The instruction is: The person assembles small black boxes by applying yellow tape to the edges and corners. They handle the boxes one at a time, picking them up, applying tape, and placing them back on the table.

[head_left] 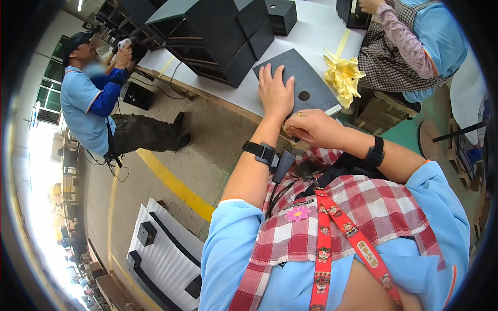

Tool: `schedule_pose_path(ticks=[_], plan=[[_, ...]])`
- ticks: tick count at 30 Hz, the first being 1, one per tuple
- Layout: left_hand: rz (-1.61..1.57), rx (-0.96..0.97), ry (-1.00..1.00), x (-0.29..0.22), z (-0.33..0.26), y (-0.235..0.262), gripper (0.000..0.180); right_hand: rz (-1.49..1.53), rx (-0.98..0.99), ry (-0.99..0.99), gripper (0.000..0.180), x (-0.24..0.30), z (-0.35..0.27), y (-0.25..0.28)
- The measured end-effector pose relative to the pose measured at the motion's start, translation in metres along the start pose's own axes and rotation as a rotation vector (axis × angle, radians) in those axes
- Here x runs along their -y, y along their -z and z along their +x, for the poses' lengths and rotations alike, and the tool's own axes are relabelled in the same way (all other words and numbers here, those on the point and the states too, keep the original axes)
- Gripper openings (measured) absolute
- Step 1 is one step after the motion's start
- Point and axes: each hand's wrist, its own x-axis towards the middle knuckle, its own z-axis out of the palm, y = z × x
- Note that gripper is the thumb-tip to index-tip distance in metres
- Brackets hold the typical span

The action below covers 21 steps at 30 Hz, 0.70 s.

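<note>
A black box (pixel 306 67) with a flat top and one round hole lies at the near edge of the white-covered table. My left hand (pixel 276 92) rests on its top, palm down with fingers stretched and slightly apart. Against the box's near side my right hand (pixel 315 127) is closed, its fingers curled in. A bit of something brownish shows at those fingertips, too small to name. Beside the box's right edge sits a crumpled bunch of yellow strips (pixel 344 79), touched by neither hand.
Stacked black boxes (pixel 207 39) stand on the table (pixel 321 26) beyond my left hand. A co-worker (pixel 410 49) sits at the right, hands on another black box. Another person (pixel 85 106) stands on the left. Behind me lies a white foam sheet (pixel 166 254) with black parts.
</note>
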Motion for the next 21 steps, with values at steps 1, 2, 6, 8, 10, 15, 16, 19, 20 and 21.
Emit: schedule_pose_path(ticks=[1,2,6,8,10,15,16,19,20,21], plan=[[-0.005,0.001,0.004,0.001,-0.001,-0.001,0.043,-0.021,0.004,0.034,0.013,0.002,-0.001,-0.001],[-0.011,0.003,0.008,0.001,-0.002,-0.001,0.043,-0.008,-0.017,-0.008,0.013,0.005,-0.002,-0.001],[-0.012,0.007,0.018,-0.002,-0.001,0.0,0.043,-0.059,-0.071,0.004,0.012,0.004,-0.003,-0.003],[-0.01,-0.014,0.009,-0.001,-0.001,0.0,0.043,-0.094,-0.031,0.042,0.012,0.002,-0.005,-0.004],[-0.005,-0.016,0.006,-0.001,-0.001,0.0,0.043,-0.096,0.042,0.035,0.012,0.001,-0.002,0.0],[-0.014,-0.012,0.001,-0.002,-0.001,0.0,0.044,-0.043,-0.07,0.033,0.012,0.001,-0.006,-0.003],[-0.011,-0.021,-0.004,-0.001,-0.001,-0.001,0.044,-0.053,-0.086,0.08,0.012,-0.001,-0.006,-0.004],[0.003,-0.041,-0.015,0.004,0.0,-0.003,0.044,-0.033,0.038,0.009,0.01,0.002,-0.002,0.003],[0.007,-0.04,-0.012,0.004,-0.001,-0.004,0.043,-0.015,-0.04,-0.06,0.009,0.003,-0.001,0.006],[0.009,-0.036,-0.005,0.004,-0.002,-0.004,0.043,0.005,-0.115,-0.131,0.008,0.004,-0.001,0.007]])
